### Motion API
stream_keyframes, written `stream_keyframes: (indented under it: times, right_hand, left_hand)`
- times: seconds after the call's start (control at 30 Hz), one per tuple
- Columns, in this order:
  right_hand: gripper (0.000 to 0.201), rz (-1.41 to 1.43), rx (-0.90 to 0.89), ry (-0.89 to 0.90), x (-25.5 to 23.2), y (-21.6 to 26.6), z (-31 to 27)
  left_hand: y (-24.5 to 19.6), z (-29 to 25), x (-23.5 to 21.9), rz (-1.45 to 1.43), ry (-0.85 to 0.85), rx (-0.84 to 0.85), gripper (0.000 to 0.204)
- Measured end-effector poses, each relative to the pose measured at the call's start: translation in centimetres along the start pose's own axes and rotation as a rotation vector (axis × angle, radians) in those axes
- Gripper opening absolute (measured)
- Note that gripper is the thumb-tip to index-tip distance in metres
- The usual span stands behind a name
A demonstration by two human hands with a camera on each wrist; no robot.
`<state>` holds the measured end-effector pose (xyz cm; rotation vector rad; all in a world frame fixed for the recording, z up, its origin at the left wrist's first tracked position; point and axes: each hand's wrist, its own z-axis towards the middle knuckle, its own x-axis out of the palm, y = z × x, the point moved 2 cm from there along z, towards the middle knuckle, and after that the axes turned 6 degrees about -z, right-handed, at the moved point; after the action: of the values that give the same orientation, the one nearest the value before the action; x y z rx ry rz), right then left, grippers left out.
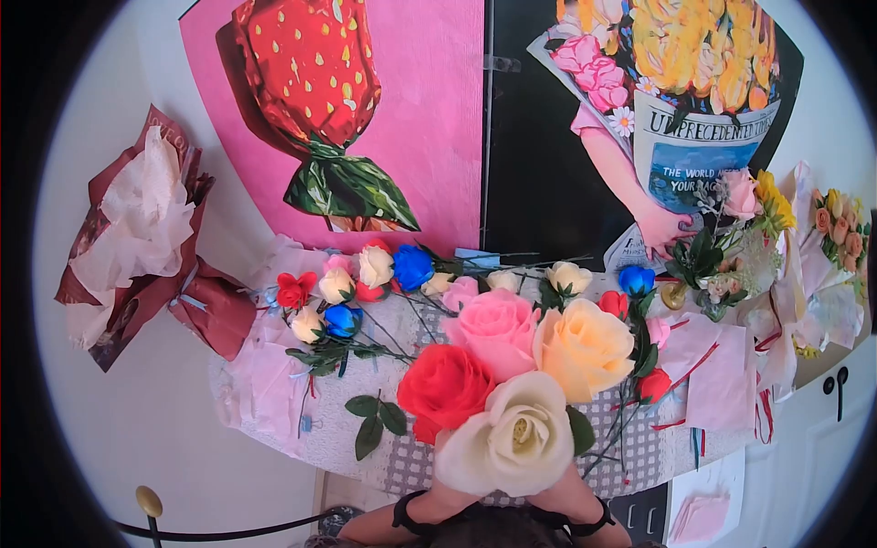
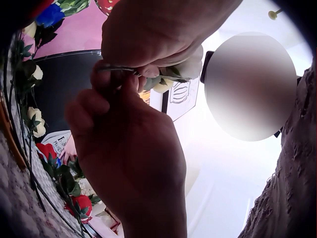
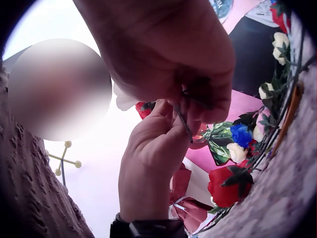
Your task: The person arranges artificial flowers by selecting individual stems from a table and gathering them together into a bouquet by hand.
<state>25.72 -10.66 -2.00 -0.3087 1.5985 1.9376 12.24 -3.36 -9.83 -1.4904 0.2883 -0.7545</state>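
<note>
In the head view, a large white rose [image 1: 521, 434], red rose [image 1: 443, 388], pink rose [image 1: 495, 333] and peach rose [image 1: 585, 349] cluster above the hands. My left hand [image 1: 448, 500] and right hand [image 1: 568, 498] are partly hidden beneath the white bloom. The left wrist view has my left hand [image 2: 163, 34] above and right hand [image 2: 133, 148] below, meeting at a thin green stem [image 2: 116, 68]. Fingers of both hands pinch around the stem [image 3: 183, 121] in the right wrist view; how many stems they hold is hidden.
Small artificial flowers, among them a blue one [image 1: 413, 268], lie along the table [image 1: 370, 470]. Pink wrapping sheets [image 1: 722, 370] are at right, a dark red wrapped bundle [image 1: 215, 306] at left. Two paintings stand behind; a rope post [image 1: 149, 502] is at lower left.
</note>
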Motion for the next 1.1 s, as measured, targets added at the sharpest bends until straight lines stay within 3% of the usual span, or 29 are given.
stream_keyframes:
  times: [0.03, 0.1, 0.13, 0.2, 0.23, 0.27, 0.33, 0.37, 0.43, 0.47, 0.5, 0.53, 0.57, 0.67, 0.7, 0.83, 0.9, 0.93, 1.0, 1.03, 1.1]
  right_hand:
    - [0.037, 0.036, 0.031, 0.015, 0.0, -0.1, -0.2]
    - [0.042, 0.071, 0.061, 0.030, -0.1, -0.3, -0.1]
    - [0.047, 0.079, -0.016, 0.036, -0.1, -0.3, 0.1]
    - [0.052, 0.087, -0.094, 0.044, -0.1, -0.7, 0.1]
    - [0.053, 0.092, -0.056, 0.097, 0.2, -1.3, -0.2]
    - [0.055, 0.097, -0.018, 0.150, 0.4, -1.6, -0.4]
    - [0.055, 0.064, -0.059, 0.106, 0.3, -1.2, 0.0]
    - [0.056, 0.032, -0.098, 0.064, 0.2, -0.9, 0.2]
    - [0.055, 0.049, -0.028, 0.073, -0.1, -0.5, 0.3]
    - [0.054, 0.062, 0.033, 0.083, -0.3, -0.3, 0.4]
    - [0.052, 0.110, 0.105, 0.176, -1.1, 0.8, 0.8]
    - [0.050, 0.066, 0.024, 0.155, -1.3, 1.5, 1.4]
    - [0.050, 0.031, -0.012, 0.139, -1.2, 1.6, 1.6]
    - [0.048, -0.063, -0.002, 0.137, -0.5, 2.7, 1.5]
    - [0.047, -0.128, 0.042, 0.144, -0.4, 2.9, 1.5]
    - [0.045, 0.015, -0.037, 0.064, -0.4, 2.5, 1.6]
    - [0.042, 0.085, 0.077, 0.133, -0.6, 2.6, 1.5]
    - [0.042, 0.086, 0.076, 0.132, -0.9, 2.8, 1.5]
    - [0.042, 0.329, 0.333, 0.327, -1.1, 2.7, 1.5]
    - [0.042, 0.326, 0.330, 0.324, -1.2, 2.2, 1.3]
    - [0.044, 0.205, 0.012, 0.165, -0.9, 1.0, 0.5]
  left_hand:
    - [-2.0, 0.9, 0.6, 0.000, -0.001, 0.001, 0.051]
    - [-5.8, 2.7, 2.0, -0.145, 0.155, -0.096, 0.050]
    - [-5.7, 2.7, 1.9, -0.145, 0.155, -0.096, 0.050]
    - [-5.5, 2.6, 1.7, 0.138, 0.192, 0.133, 0.051]
    - [-4.8, 2.3, 1.7, -0.063, 0.170, 0.075, 0.050]
    - [-4.6, 2.5, 1.6, -0.063, 0.170, 0.074, 0.050]
    - [-5.5, 3.1, 2.0, 0.241, 0.192, 0.211, 0.047]
    - [-4.9, 3.0, 1.8, 0.241, 0.194, 0.203, 0.047]
    - [-2.0, 2.2, 1.0, -0.548, 0.010, -0.386, 0.045]
    - [-6.1, 2.5, 1.4, -0.124, 0.031, -0.195, 0.046]
    - [-4.7, 2.7, 0.9, -0.070, -0.024, -0.066, 0.049]
    - [-3.4, 3.3, 0.3, -0.013, -0.079, 0.067, 0.052]
    - [-2.3, 3.4, -0.1, -0.165, -0.034, -0.098, 0.054]
    - [-5.4, 3.3, 0.9, -0.095, -0.060, -0.172, 0.050]
    - [-6.8, 3.3, 2.1, -0.222, -0.103, -0.003, 0.041]
    - [-6.3, 3.1, 1.8, -0.097, -0.031, -0.064, 0.037]
    - [-7.9, 3.0, 2.6, -0.291, -0.128, -0.345, 0.035]
    - [-7.4, 2.9, 2.3, -0.289, -0.128, -0.344, 0.035]
    - [-6.0, 2.3, 1.7, -0.389, -0.022, -0.392, 0.037]
    - [-5.9, 1.9, 1.9, -0.389, -0.019, -0.387, 0.037]
    - [-7.1, 1.2, 2.3, -0.188, -0.081, 0.087, 0.044]
